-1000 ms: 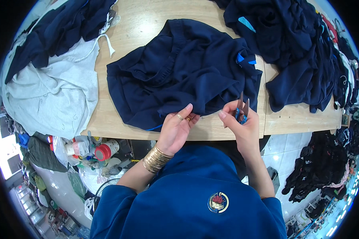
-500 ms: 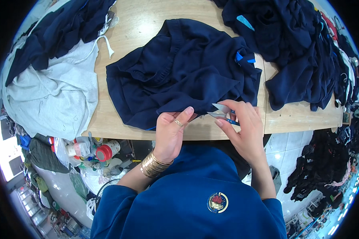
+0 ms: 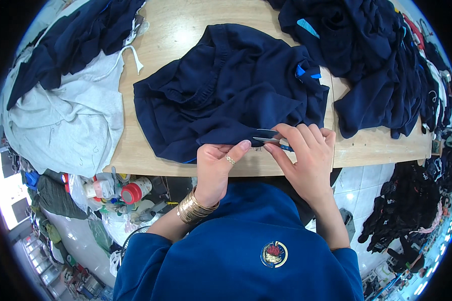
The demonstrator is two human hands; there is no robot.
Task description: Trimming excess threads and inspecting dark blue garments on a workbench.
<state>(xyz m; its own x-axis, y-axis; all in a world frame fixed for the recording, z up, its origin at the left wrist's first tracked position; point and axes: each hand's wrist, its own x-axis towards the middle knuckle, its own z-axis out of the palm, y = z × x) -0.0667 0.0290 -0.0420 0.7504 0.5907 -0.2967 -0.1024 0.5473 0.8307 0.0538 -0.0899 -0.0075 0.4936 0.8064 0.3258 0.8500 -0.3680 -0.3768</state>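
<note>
A dark navy garment (image 3: 246, 85) with a gathered elastic band lies crumpled in front of me on the table. My left hand (image 3: 215, 164), with a ring and a stack of gold bangles, pinches the garment's near edge between thumb and fingers. In my right hand (image 3: 305, 155) is a small pair of thread snips (image 3: 266, 140) with blue handles. Their blades point left, at the fabric edge just right of my left thumb, and stand slightly apart. Whether a thread lies between the blades is too small to tell.
The wooden table (image 3: 176, 15) carries a pale grey garment (image 3: 68, 120) and navy fabric (image 3: 80, 40) at left, and a navy garment pile (image 3: 371, 60) at right. Below the table's left side stands a red-and-white container (image 3: 135, 189). Black clothes (image 3: 404, 210) lie low at right.
My right hand has brought the snips left, closer to my left thumb, and their blades have drawn nearer together. My left hand keeps its pinch on the garment, turned slightly.
</note>
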